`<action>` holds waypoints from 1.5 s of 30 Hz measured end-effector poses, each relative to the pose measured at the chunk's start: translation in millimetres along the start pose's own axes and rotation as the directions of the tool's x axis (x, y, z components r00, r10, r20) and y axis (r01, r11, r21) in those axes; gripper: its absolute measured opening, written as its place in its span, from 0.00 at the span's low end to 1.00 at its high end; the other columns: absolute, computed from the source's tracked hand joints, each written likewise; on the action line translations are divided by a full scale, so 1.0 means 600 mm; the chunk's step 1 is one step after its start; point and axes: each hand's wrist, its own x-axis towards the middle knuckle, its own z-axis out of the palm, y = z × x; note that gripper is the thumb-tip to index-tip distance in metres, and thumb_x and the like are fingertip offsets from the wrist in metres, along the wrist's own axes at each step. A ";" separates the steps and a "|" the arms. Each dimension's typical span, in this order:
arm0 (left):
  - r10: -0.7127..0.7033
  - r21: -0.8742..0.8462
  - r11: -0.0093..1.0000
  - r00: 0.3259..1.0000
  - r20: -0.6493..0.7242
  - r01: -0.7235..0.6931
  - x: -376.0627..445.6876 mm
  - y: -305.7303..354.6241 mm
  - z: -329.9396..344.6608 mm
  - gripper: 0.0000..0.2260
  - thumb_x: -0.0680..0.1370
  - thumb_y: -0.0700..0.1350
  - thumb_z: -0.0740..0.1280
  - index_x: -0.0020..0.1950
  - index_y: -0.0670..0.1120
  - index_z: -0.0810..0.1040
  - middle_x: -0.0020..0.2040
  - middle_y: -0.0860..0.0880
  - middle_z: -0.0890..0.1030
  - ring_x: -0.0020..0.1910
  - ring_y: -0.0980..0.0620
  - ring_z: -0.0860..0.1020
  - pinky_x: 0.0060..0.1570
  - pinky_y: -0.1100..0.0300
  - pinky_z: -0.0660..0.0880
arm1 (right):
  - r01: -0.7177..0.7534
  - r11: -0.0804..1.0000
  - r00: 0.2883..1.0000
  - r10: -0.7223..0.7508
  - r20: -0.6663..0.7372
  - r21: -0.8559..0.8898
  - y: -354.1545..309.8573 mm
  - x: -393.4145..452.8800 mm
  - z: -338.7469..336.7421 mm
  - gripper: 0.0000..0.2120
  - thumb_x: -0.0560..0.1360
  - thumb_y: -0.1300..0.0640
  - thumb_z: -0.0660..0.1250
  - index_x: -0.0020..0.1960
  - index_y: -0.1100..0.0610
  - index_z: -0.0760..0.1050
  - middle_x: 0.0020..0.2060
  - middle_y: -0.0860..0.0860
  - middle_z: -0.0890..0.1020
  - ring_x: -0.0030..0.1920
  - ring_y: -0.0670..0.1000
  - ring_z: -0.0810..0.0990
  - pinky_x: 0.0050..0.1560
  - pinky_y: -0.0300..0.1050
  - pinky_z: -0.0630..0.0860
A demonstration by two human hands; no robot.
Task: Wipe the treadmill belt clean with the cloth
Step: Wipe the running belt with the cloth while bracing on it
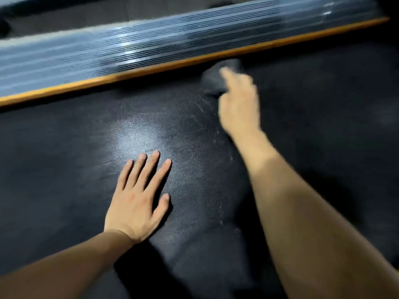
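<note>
- The belt (82, 173) is the biggest thing in view, a dark textured mat filling most of the frame; a pale sheen sits near its middle, and thin whitish streaks run from the far edge back toward the person.
- The side rail (151, 48), ribbed and grey, runs along the belt's far edge, blurred by camera motion.
- The orange strip (138, 71) lies between the rail and the belt, marking the belt's far border.
- The right hand (238, 104) reaches out to the belt's far edge, just short of the orange strip. It is blurred, with the fingers partly curled and the forefinger stretched forward, pressing down on the cloth.
- The left hand (138, 199) lies flat on the belt nearer the person, palm down, fingers spread wide, holding nothing; it looks to be a brace.
- The cloth (218, 77) is a small dark bundle under and ahead of the right fingers, touching the belt beside the orange strip. Its outline is soft, so how firmly it is gripped is unclear.
- To do this stroke well, I judge the cloth should stay flat under the fingers, pressure should be even, and each pass should overlap the whitish streaks and run right up to the strip, where dust likely gathers.
</note>
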 end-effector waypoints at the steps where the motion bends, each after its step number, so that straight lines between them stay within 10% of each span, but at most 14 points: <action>1: 0.000 0.002 1.000 1.000 0.003 0.000 0.001 -0.001 -0.002 0.31 0.80 0.56 0.56 0.83 0.51 0.58 0.84 0.47 0.56 0.83 0.43 0.54 0.80 0.39 0.54 | 0.103 0.994 0.993 -0.105 0.054 0.042 -0.046 -0.031 0.026 0.27 0.68 0.61 0.57 0.66 0.55 0.77 0.56 0.61 0.79 0.53 0.66 0.78 0.54 0.60 0.76; 6: 0.000 0.028 1.000 1.000 0.013 -0.001 -0.005 0.000 -0.002 0.30 0.81 0.57 0.54 0.83 0.52 0.57 0.84 0.46 0.57 0.83 0.44 0.55 0.80 0.40 0.54 | 0.395 0.913 0.885 -0.407 0.228 0.098 -0.123 -0.107 0.053 0.25 0.70 0.61 0.64 0.67 0.52 0.77 0.61 0.59 0.79 0.56 0.62 0.79 0.55 0.53 0.76; 10: 0.003 0.025 1.000 1.000 -0.013 -0.002 -0.007 0.001 0.001 0.30 0.81 0.57 0.53 0.83 0.52 0.57 0.84 0.47 0.56 0.83 0.45 0.53 0.80 0.41 0.52 | 0.036 0.994 0.999 -0.034 0.023 -0.101 0.035 -0.037 -0.029 0.26 0.75 0.51 0.51 0.69 0.50 0.75 0.60 0.56 0.78 0.57 0.61 0.76 0.58 0.51 0.72; 14: 0.006 0.036 0.999 1.000 -0.027 -0.005 -0.006 -0.001 0.007 0.30 0.81 0.57 0.53 0.83 0.52 0.57 0.84 0.47 0.56 0.83 0.44 0.53 0.80 0.41 0.52 | -0.128 0.981 0.991 0.120 -0.062 -0.147 0.079 -0.037 -0.052 0.28 0.75 0.64 0.58 0.75 0.51 0.67 0.65 0.58 0.73 0.60 0.62 0.73 0.61 0.56 0.72; 23: 0.003 0.045 0.999 0.999 -0.035 -0.001 -0.009 -0.005 0.007 0.30 0.81 0.58 0.51 0.83 0.54 0.55 0.84 0.48 0.55 0.83 0.46 0.52 0.81 0.43 0.50 | 0.311 0.950 0.939 -0.304 0.160 -0.018 -0.062 -0.154 -0.004 0.29 0.71 0.64 0.64 0.71 0.52 0.73 0.63 0.59 0.76 0.56 0.64 0.77 0.56 0.56 0.76; 30: 0.010 0.026 1.000 0.997 -0.080 -0.008 -0.006 -0.001 0.016 0.30 0.81 0.58 0.50 0.83 0.54 0.55 0.84 0.49 0.55 0.83 0.47 0.51 0.81 0.43 0.50 | -0.201 0.964 0.979 0.189 -0.082 -0.172 0.104 -0.122 -0.088 0.28 0.77 0.62 0.60 0.76 0.50 0.65 0.68 0.57 0.70 0.62 0.62 0.72 0.63 0.57 0.71; 39: 0.011 0.028 1.000 0.995 -0.094 -0.009 -0.008 -0.002 0.013 0.29 0.81 0.58 0.51 0.83 0.53 0.58 0.84 0.48 0.57 0.83 0.46 0.53 0.81 0.45 0.48 | 0.267 0.962 0.959 -0.259 0.119 -0.059 -0.074 -0.251 -0.011 0.30 0.71 0.64 0.64 0.73 0.51 0.71 0.63 0.59 0.76 0.57 0.62 0.76 0.56 0.56 0.76; 45: 0.007 0.014 1.000 0.993 -0.116 -0.006 -0.008 0.003 0.014 0.29 0.81 0.59 0.50 0.83 0.54 0.57 0.84 0.48 0.56 0.83 0.47 0.52 0.81 0.46 0.47 | -0.221 0.952 0.975 0.219 -0.030 -0.212 0.108 -0.182 -0.117 0.29 0.78 0.63 0.59 0.77 0.48 0.63 0.67 0.57 0.69 0.62 0.61 0.71 0.63 0.56 0.70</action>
